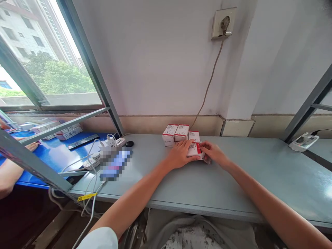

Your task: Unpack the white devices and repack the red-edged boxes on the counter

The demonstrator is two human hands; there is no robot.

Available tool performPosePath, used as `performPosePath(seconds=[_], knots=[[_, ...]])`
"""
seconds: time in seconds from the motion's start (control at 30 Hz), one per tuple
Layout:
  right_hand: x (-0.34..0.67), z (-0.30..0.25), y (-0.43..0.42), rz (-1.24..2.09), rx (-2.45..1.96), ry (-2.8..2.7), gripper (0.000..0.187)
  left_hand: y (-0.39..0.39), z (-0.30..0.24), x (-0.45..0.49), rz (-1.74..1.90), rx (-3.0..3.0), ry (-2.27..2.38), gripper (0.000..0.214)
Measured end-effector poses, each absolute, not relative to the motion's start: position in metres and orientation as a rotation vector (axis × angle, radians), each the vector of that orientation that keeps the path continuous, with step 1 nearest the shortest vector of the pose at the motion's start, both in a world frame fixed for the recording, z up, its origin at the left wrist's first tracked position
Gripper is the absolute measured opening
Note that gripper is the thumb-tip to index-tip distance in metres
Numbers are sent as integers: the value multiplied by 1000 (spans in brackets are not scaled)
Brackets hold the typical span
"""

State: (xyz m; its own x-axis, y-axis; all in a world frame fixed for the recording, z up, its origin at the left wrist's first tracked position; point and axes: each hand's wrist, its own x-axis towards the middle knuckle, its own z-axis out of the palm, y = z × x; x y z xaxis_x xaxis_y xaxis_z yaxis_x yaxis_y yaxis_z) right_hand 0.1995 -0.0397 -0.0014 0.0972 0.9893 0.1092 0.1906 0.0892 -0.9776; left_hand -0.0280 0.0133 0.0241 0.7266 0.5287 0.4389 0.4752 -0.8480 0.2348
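Note:
A small white box with red edges (195,149) lies on the grey table (233,180), and both my hands are on it. My left hand (180,154) curls over its left side, and my right hand (214,152) pinches its right end. Just behind it, near the wall, several more red-and-white boxes (175,133) are stacked in a low pile.
A power strip with chargers and white cables (110,145) lies at the left of the table, beside a blurred phone (116,165) and a small black object (129,143). Another person's arm (10,173) rests on the blue table (59,155) at far left. A wall socket's cable (210,83) hangs down the wall. A white device (304,141) sits at right.

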Motion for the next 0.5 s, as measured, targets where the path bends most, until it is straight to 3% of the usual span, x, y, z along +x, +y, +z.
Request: performPosePath(seconds=[0.5], knots=[[197,3,-39,928,-1233,-1247,29,13,26,-24,927,2850,780,82]])
